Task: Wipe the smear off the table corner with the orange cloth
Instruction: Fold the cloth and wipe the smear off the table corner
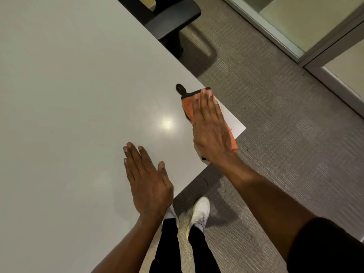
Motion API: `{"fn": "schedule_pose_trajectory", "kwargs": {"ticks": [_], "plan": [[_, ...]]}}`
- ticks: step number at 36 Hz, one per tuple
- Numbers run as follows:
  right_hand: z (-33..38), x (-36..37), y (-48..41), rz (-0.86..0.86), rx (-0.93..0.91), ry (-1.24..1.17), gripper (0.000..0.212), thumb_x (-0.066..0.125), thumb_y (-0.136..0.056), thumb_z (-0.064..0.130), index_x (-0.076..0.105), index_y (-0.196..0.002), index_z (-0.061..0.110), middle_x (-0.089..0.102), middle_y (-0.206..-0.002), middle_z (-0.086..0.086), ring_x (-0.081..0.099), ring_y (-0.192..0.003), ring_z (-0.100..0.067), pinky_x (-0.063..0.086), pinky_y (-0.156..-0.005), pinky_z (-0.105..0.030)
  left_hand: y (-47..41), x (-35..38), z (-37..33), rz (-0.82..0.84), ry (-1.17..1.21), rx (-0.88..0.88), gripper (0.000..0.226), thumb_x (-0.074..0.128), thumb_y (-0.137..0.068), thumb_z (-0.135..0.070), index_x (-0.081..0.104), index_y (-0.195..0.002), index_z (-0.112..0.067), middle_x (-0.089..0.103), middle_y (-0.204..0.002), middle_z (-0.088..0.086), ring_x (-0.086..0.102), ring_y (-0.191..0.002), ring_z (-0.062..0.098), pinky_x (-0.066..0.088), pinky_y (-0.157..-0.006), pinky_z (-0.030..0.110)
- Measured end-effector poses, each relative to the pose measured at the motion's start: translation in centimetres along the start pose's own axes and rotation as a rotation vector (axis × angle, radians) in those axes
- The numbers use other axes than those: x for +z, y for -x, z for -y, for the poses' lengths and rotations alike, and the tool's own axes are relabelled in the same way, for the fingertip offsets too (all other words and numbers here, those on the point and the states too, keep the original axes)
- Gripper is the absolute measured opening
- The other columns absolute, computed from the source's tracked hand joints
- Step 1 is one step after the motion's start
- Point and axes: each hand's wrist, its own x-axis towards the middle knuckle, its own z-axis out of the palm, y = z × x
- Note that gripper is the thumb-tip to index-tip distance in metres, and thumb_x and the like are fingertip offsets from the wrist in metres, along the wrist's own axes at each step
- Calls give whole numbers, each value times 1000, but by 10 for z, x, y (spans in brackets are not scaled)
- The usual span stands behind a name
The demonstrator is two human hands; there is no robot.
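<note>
Nearest the lens, two bare forearms reach out from the bottom edge, with black trousers and white shoes (pixel 200 210) on the carpet (pixel 275 134) below them. Flat under the right hand (pixel 211 133) lies the orange cloth (pixel 187 107), spread on the table corner (pixel 239 127); the palm presses down on it with fingers straight and together, not curled around the fabric. Much of the cloth is covered by that hand, so only its left strip, its dark-trimmed far edge and a bit by the wrist show, the near end hanging past the table edge. A black loop (pixel 180 89) sticks out from the cloth's far end onto the white table (pixel 78 95). Faint reddish smear marks (pixel 232 120) show on the bare corner just right of the cloth, too pale to trace fully. To the left, the left hand (pixel 146 181) rests or hovers flat with fingers extended, holding nothing; contact with the surface cannot be judged. Beyond the far edge stands a black chair (pixel 173 18), cut off by the frame, near a glass partition (pixel 307 26).
</note>
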Motion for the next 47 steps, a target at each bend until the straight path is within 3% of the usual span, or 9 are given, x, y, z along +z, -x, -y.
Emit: {"fn": "schedule_pose_trajectory", "kwargs": {"ticks": [4, 9, 13, 18, 24, 28, 33, 39, 47], "plan": [[3, 3, 39, -5, -58, -48, 81, 43, -102, 11, 2, -172, 2, -1, -181, -23, -6, -170, -36, 8, -139, -50, 1, -2, 0, 10, 7, 9, 73, 22, -116, -41, 11, -176, 1, -3, -187, 19, -5, -175, 31, 7, -142, 52], [-3, 11, 91, -17, -105, -20, 78, 36, -103, 17, 3, -173, 5, 0, -183, -17, -3, -171, -30, 9, -139, -46, 1, 0, 0, 12, -3, 12, 75, 19, -116, -43, 11, -176, 1, -4, -187, 19, -8, -175, 30, 7, -142, 53], [-15, 4, 58, 1, -67, -11, 75, 32, -106, 24, 3, -173, 5, 1, -183, -18, -4, -171, -31, 4, -139, -45, 1, 0, 0, 21, -18, 0, 78, 13, -115, -49, 10, -177, -1, -5, -187, 16, -9, -175, 29, 5, -142, 51], [-17, 2, 14, -9, -13, -11, 80, 48, -108, 20, 4, -172, 1, 1, -182, -22, -3, -170, -36, -2, -139, -43, 2, 1, -1, 15, -22, -5, 78, 17, -115, -48, 12, -176, -1, -2, -187, 18, -5, -175, 31, 7, -142, 52], [-6, 12, 66, -4, -122, 4, 83, 43, -100, 18, 5, -172, 3, 4, -182, -21, 2, -170, -35, 12, -139, -50, 1, -1, -3, 13, -19, 0, 80, 10, -114, -52, 10, -177, -2, -4, -187, 17, -6, -175, 30, 4, -142, 49], [7, 19, 94, 9, -141, -27, 78, 32, -103, 24, 2, -173, 6, -1, -183, -18, -2, -171, -34, 12, -138, -51, -1, 4, 0, -6, -42, 1, 76, 17, -115, -48, 10, -177, -3, -4, -188, 15, -8, -175, 27, -5, -141, 41], [-7, 3, 27, 0, -80, -66, 75, 31, -104, 19, 3, -173, 7, 2, -183, -17, 0, -170, -36, 18, -137, -54, -3, 8, 2, -30, -68, -4, 74, 23, -116, -46, 11, -177, -6, -5, -188, 11, -7, -175, 26, -10, -140, 36], [-7, -8, -44, 2, 0, -12, 83, 49, -107, 16, -1, -172, 4, -7, -182, -21, -6, -170, -37, 3, -139, -49, -3, 8, 3, -27, -72, -5, 73, 25, -116, -45, 12, -177, -6, -5, -188, 11, -8, -175, 26, -10, -140, 35], [28, 3, 42, 81, -99, -77, 80, 39, -108, 27, -2, -173, 8, -4, -182, -17, -6, -170, -35, 13, -138, -53, -2, 5, 0, -14, -43, -13, 73, 17, -117, -47, 14, -177, -4, -1, -188, 13, -6, -175, 26, -7, -140, 37]]}}
